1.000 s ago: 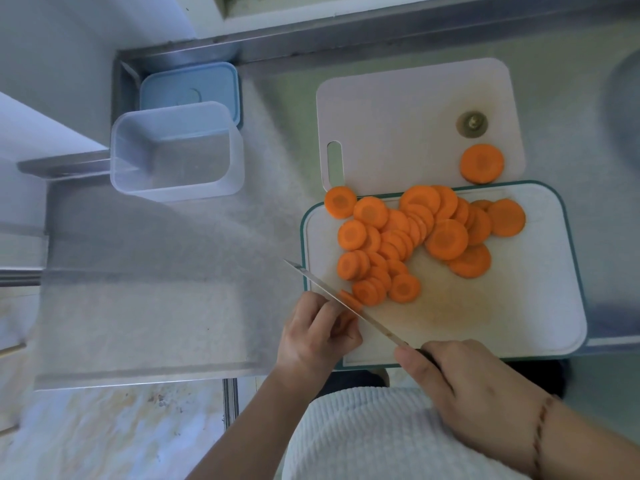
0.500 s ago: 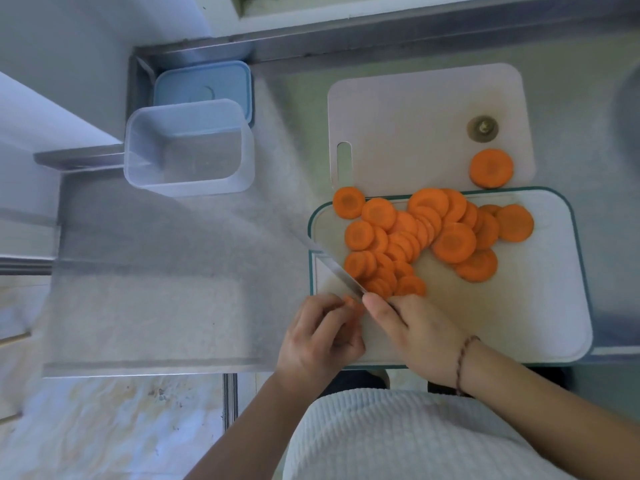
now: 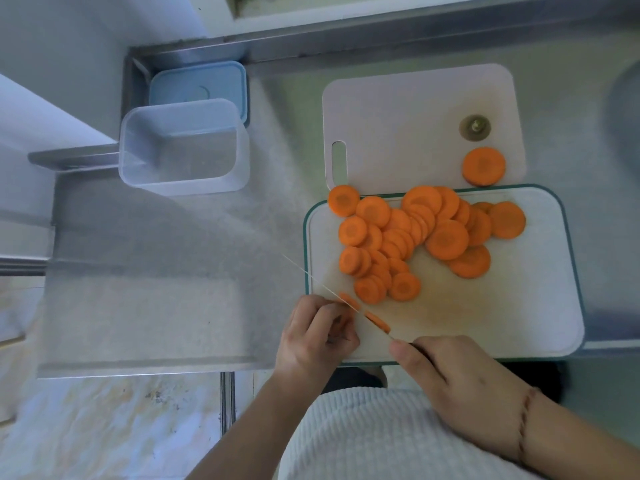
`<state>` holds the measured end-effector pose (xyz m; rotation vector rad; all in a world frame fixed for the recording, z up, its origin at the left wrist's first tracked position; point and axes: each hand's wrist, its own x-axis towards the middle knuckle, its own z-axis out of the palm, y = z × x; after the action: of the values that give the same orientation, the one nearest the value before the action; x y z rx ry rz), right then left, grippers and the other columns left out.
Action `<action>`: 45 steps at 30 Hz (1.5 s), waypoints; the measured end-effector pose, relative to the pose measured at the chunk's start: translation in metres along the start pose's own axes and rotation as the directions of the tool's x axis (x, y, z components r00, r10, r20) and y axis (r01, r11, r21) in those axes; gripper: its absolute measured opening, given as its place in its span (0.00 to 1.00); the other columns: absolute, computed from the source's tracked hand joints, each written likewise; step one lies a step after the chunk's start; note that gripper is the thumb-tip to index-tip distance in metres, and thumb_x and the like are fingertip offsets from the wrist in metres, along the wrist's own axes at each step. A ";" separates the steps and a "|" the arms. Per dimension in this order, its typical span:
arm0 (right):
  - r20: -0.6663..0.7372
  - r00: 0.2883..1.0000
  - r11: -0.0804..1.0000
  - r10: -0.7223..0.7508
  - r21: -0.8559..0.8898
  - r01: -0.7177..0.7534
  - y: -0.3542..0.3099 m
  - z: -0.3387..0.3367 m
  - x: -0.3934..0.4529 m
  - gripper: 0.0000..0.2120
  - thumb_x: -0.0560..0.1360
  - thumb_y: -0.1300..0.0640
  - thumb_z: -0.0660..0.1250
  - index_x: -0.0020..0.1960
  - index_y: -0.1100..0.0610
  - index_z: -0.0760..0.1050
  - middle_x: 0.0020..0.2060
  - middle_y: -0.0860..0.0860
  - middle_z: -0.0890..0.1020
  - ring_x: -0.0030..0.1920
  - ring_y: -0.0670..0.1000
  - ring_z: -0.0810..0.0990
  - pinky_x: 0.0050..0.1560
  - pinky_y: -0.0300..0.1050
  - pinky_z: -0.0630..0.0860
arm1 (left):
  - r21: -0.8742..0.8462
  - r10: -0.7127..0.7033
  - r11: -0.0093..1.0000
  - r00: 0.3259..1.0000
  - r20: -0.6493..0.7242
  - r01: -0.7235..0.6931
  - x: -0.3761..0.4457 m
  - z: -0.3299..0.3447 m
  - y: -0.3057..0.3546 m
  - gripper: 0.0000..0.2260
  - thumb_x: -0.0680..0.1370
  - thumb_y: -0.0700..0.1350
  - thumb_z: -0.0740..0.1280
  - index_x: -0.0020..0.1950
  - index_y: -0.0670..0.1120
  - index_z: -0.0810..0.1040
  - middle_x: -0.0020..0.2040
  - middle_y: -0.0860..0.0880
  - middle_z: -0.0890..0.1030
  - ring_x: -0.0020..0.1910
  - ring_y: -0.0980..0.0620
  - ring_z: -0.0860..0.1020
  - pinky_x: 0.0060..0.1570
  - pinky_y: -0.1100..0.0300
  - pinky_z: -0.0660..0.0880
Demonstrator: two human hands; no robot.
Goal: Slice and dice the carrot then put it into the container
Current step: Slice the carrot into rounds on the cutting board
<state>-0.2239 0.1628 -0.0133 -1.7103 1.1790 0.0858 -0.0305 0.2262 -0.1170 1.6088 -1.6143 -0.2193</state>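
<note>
Several round carrot slices point(image 3: 408, 237) lie heaped on the green-rimmed cutting board point(image 3: 485, 320). At the board's near left corner my left hand point(image 3: 317, 336) pinches a small carrot piece point(image 3: 341, 322) with curled fingers. My right hand point(image 3: 460, 382) grips the knife point(image 3: 332, 292) by its handle, the thin blade running up-left, edge down, beside my left fingers. Two cut carrot strips point(image 3: 377, 322) lie along the blade. The clear plastic container point(image 3: 183, 147) stands at the left on the steel counter, with nothing in it.
A second, pale cutting board point(image 3: 415, 109) lies behind the first, with the carrot's stem end point(image 3: 475, 127) and one loose slice point(image 3: 483, 166) on it. A blue lid point(image 3: 199, 88) sits behind the container. The steel counter's edge point(image 3: 138, 370) drops to the floor at lower left.
My right hand has drawn back toward me along the knife, from beside my left fingers to the board's near edge. Cut strips now lie along the blade.
</note>
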 end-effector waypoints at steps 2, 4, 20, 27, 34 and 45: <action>-0.005 1.000 1.000 0.006 -0.010 -0.006 0.001 0.001 0.001 0.36 0.67 0.22 0.41 0.29 0.53 0.66 0.25 0.50 0.75 0.31 0.48 0.75 0.34 0.41 0.69 | -0.005 -0.007 1.000 1.000 0.003 0.007 0.001 0.000 0.000 0.14 0.69 0.34 0.73 0.49 0.45 0.76 0.45 0.51 0.72 0.32 0.50 0.75 0.31 0.62 0.74; -0.007 1.000 1.000 0.007 -0.017 -0.007 0.001 0.002 0.002 0.35 0.69 0.24 0.42 0.29 0.53 0.67 0.25 0.51 0.76 0.31 0.48 0.75 0.34 0.42 0.69 | -0.011 -0.005 1.000 1.000 0.012 0.005 0.001 0.000 0.000 0.15 0.68 0.34 0.74 0.49 0.46 0.75 0.45 0.51 0.72 0.32 0.51 0.75 0.31 0.63 0.74; 0.027 0.999 0.997 -0.037 0.074 0.035 -0.012 0.015 0.061 0.33 0.74 0.30 0.48 0.27 0.56 0.65 0.20 0.48 0.69 0.23 0.45 0.69 0.26 0.39 0.65 | -0.028 0.022 0.999 0.999 -0.027 -0.023 -0.001 0.000 0.003 0.15 0.69 0.35 0.76 0.50 0.46 0.75 0.48 0.51 0.72 0.39 0.55 0.75 0.41 0.71 0.74; 0.048 0.999 0.981 0.006 0.193 -0.016 -0.019 -0.014 0.045 0.33 0.77 0.33 0.49 0.30 0.61 0.64 0.19 0.47 0.66 0.21 0.44 0.65 0.25 0.36 0.61 | -0.006 -0.044 0.999 0.997 -0.058 0.044 -0.002 -0.002 0.008 0.14 0.71 0.34 0.74 0.53 0.45 0.76 0.51 0.52 0.75 0.39 0.50 0.79 0.41 0.61 0.78; 0.047 0.998 0.999 -0.029 -0.037 0.031 -0.014 -0.009 0.002 0.31 0.72 0.29 0.46 0.30 0.55 0.68 0.28 0.47 0.78 0.30 0.45 0.75 0.34 0.37 0.68 | -0.015 -0.104 0.995 0.993 -0.060 0.103 -0.002 -0.001 0.005 0.09 0.72 0.37 0.72 0.48 0.47 0.76 0.47 0.52 0.75 0.32 0.54 0.74 0.36 0.73 0.70; -0.001 1.000 0.995 0.005 -0.096 -0.005 -0.005 0.009 0.005 0.38 0.66 0.21 0.35 0.31 0.51 0.67 0.25 0.48 0.74 0.30 0.45 0.75 0.32 0.37 0.66 | -0.049 -0.109 0.993 0.994 -0.011 0.109 -0.003 0.000 0.000 0.15 0.67 0.31 0.74 0.45 0.46 0.75 0.37 0.45 0.74 0.29 0.52 0.71 0.29 0.66 0.70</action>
<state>-0.2140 0.1665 -0.0173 -1.7913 1.1969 0.1469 -0.0310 0.2284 -0.1182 1.6597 -1.5016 -0.3019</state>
